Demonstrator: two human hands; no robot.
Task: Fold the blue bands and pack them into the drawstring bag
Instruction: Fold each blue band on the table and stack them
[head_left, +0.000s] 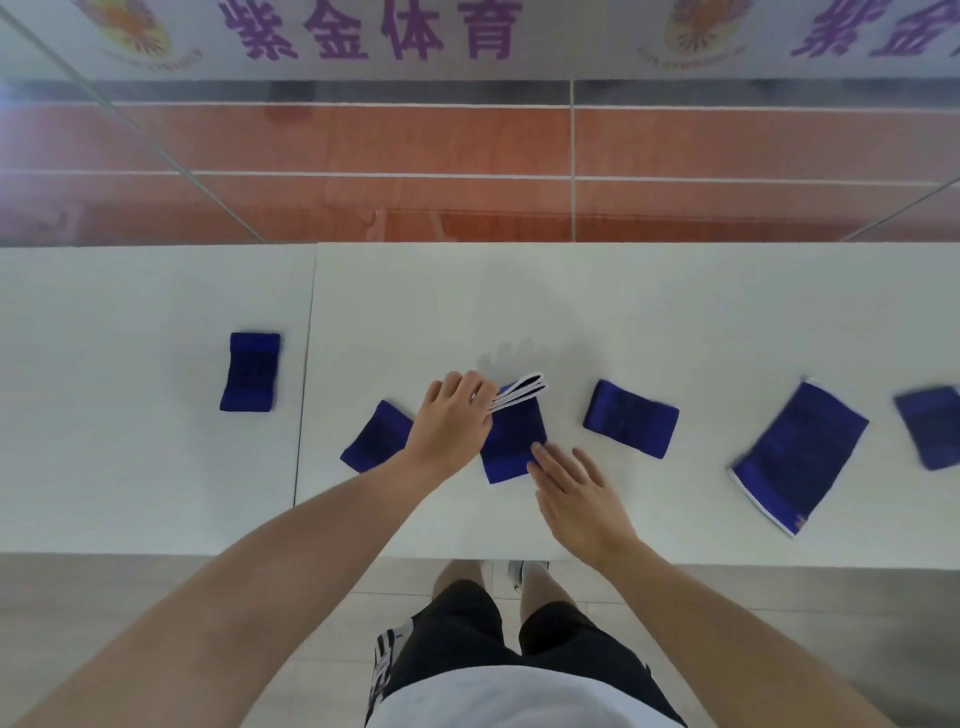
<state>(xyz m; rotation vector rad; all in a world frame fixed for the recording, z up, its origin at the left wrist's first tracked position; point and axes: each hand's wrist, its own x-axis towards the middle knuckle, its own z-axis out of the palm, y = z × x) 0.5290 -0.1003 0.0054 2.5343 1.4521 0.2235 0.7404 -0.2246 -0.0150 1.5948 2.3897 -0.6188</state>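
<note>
You are mid-fold on the white-edged blue fabric band (514, 439): your left hand (452, 421) pinches its lifted far end, your right hand (576, 493) presses flat on its near corner, two blue bands (376, 436) lie left of it, three others (630, 418) right, and no drawstring bag shows.

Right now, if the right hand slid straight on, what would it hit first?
The right hand would meet the middle blue band first; its fingertips seem to be touching its edge.
</note>
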